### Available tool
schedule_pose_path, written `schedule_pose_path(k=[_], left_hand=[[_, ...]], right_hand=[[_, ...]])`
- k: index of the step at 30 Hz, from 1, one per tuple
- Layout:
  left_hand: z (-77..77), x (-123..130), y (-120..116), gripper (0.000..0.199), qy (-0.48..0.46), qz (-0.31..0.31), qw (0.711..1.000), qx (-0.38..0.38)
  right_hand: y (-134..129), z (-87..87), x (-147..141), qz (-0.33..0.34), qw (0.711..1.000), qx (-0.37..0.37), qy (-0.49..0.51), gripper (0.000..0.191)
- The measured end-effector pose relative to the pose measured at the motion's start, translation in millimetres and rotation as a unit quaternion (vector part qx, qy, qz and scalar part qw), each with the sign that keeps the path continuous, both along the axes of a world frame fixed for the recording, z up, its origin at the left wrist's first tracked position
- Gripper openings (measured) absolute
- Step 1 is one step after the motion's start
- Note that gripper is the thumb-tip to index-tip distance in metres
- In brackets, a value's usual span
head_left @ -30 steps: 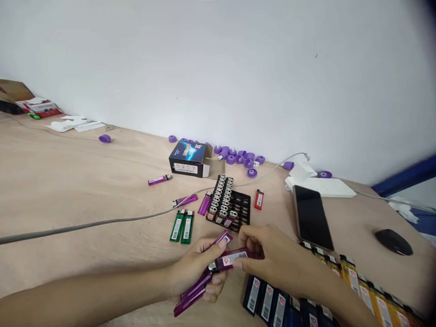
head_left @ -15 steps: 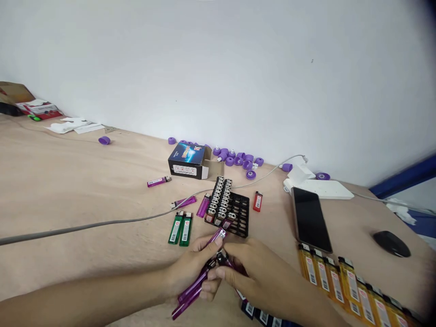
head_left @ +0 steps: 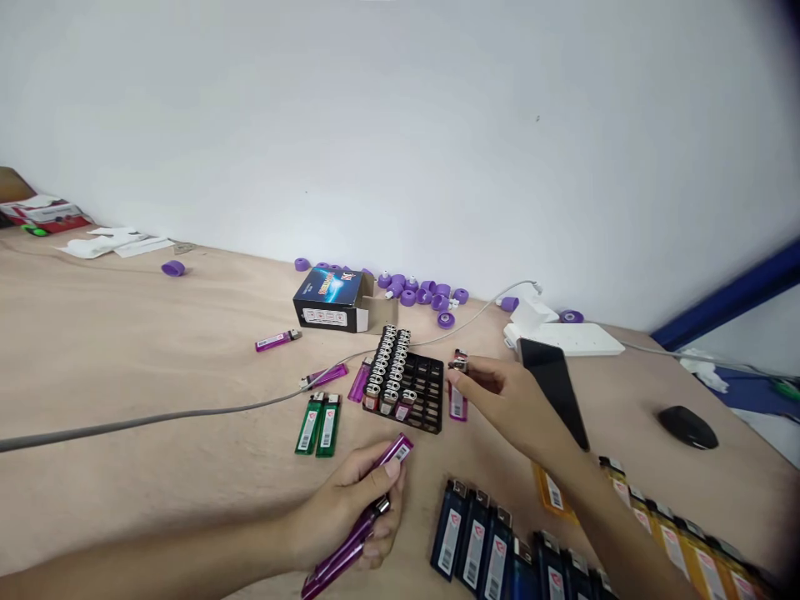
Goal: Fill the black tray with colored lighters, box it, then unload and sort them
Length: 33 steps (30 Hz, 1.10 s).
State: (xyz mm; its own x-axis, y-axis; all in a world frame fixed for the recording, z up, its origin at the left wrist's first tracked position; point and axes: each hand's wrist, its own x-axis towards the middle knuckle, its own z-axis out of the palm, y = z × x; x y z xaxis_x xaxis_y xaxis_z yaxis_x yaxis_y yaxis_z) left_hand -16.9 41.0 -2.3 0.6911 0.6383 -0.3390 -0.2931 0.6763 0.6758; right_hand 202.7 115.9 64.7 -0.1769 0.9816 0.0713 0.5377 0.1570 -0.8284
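Note:
My left hand [head_left: 347, 508] grips several purple lighters [head_left: 343, 558] low in the view, and a magenta lighter [head_left: 398, 450] sticks out past its thumb. My right hand [head_left: 500, 400] pinches a magenta lighter [head_left: 458, 406] upright beside the black plastic rack [head_left: 425, 392]. A small red part shows above those fingers, too hidden to name. Rows of lighters stand in the rack's left columns, and its right columns hold none. Green lighters [head_left: 318, 425] lie left of it. Navy lighters [head_left: 472, 542] and yellow lighters [head_left: 681, 546] lie in rows under my right forearm.
A smartphone [head_left: 553, 379] lies partly behind my right hand, near a white device [head_left: 562, 337] and a black mouse [head_left: 687, 427]. A blue-and-black box [head_left: 331, 300] and several purple caps [head_left: 418, 292] stand by the wall. A grey cable [head_left: 187, 417] crosses the wooden table [head_left: 125, 333].
My hands have parted. The right hand has moved up and right to the rack's side, carrying a magenta lighter, uncovering the navy lighters. The whole view has shifted slightly.

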Motion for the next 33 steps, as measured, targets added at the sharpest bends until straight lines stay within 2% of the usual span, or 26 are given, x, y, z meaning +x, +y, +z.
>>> schedule_pose_path(k=[3,5,14,23,25,28,33], left_hand=[[0.1,-0.4,-1.0,0.05,-0.002,-0.007,1.0,0.0],[-0.3,-0.7,-1.1,0.05,0.001,-0.009,1.0,-0.008],[-1.2,-0.8,-1.2,0.048,0.004,-0.023,1.0,-0.011],[1.5,0.1,0.1,0.046,0.009,-0.017,1.0,0.006],[1.6,0.0,-0.2,0.046,0.009,-0.016,1.0,0.006],[1.0,-0.1,-0.5,0.044,0.005,-0.016,1.0,0.004],[0.0,-2.4,-0.9,0.04,-0.009,-0.016,1.0,-0.004]], right_hand=[[4.0,-19.6,-7.1,-0.045,0.997,0.008,0.064,0.022],[3.9,-28.4,-13.2,-0.05,0.995,0.01,0.089,0.023],[-1.6,-42.1,-30.5,-0.012,0.996,0.025,0.084,0.031],[-6.1,-41.7,-34.8,0.026,0.999,0.041,0.007,0.019],[-7.5,-40.1,-34.2,0.027,0.997,0.058,-0.038,0.021],[-9.7,-37.3,-33.4,0.066,0.988,0.076,-0.114,0.028],[-11.9,-30.8,-31.0,0.132,0.979,0.058,-0.146,0.039]])
